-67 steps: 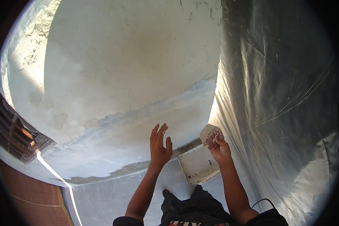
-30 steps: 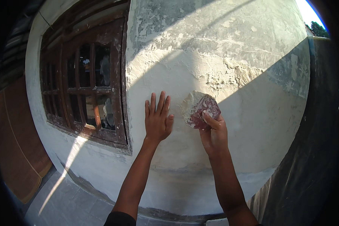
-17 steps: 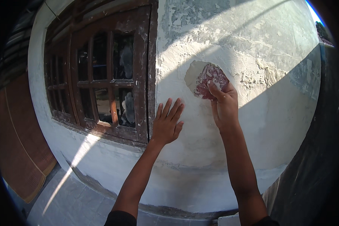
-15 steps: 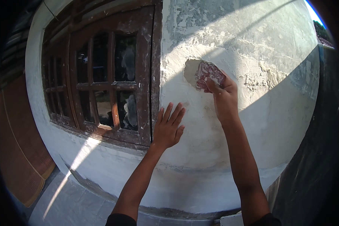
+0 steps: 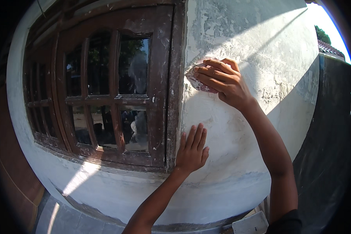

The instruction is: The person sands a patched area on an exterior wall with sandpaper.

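My right hand [image 5: 227, 81] is closed over a reddish flat piece smeared with white [image 5: 207, 88] and presses it against the plastered wall [image 5: 238, 132]. Its fingers point left, towards the window frame, and cover most of the piece; whether it is a pad or a scraper I cannot tell. The wall around it is rough, with ridges of pale plaster in sunlight. Lower down and to the left, my left hand [image 5: 191, 151] lies flat on the wall with fingers stretched upward, holding nothing.
A brown wooden window [image 5: 160, 101] with glass panes and white spatters fills the left side. A dark wall [image 5: 319, 156] stands at the right. Grey floor tiles [image 5: 72, 218] run below, and a pale block-like object [image 5: 250, 225] sits at the bottom right.
My right hand has turned from showing the reddish piece to pressing it on the wall, fingers now over it, closer to the window frame. The view has shifted; my left hand stays flat.
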Available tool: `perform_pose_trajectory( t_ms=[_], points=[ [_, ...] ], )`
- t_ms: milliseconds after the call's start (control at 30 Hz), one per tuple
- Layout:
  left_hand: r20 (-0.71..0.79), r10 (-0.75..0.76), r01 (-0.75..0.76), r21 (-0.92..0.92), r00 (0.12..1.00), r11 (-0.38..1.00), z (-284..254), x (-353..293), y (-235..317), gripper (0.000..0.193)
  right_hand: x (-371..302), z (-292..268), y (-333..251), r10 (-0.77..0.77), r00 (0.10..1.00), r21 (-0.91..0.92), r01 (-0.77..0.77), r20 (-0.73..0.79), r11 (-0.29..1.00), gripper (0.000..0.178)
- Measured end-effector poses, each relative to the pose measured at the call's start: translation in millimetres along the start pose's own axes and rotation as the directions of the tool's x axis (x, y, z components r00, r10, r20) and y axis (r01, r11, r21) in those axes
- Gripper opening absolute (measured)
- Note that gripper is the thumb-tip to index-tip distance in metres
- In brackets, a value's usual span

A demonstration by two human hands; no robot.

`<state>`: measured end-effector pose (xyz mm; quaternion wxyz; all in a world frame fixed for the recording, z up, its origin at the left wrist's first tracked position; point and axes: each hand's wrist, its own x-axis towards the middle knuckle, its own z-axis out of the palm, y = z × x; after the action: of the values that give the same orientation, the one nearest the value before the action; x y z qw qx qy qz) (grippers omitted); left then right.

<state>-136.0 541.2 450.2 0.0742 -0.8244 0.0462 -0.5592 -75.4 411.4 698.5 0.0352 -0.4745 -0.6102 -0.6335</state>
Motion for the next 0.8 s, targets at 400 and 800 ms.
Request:
perform_pose_trajectory(
  t_ms=[400, 800],
  points=[
    [-0.018, 0.005, -0.004, 0.028, 1.000, 1.000, 0.8, -1.2, 2.1, 0.067, -1.8, 10.1, 30.2, -0.172, 0.985, -0.015, 0.172, 0.009, 0.985, 0.052],
    [-0.034, -0.011, 0.013, 0.059, 0.999, 0.998, 2.3, -2.1, 4.4, 0.067, -43.5, 1.9, 26.4, -0.090, 0.996, -0.037, 0.091, 0.030, 0.995, 0.052]
  ],
)
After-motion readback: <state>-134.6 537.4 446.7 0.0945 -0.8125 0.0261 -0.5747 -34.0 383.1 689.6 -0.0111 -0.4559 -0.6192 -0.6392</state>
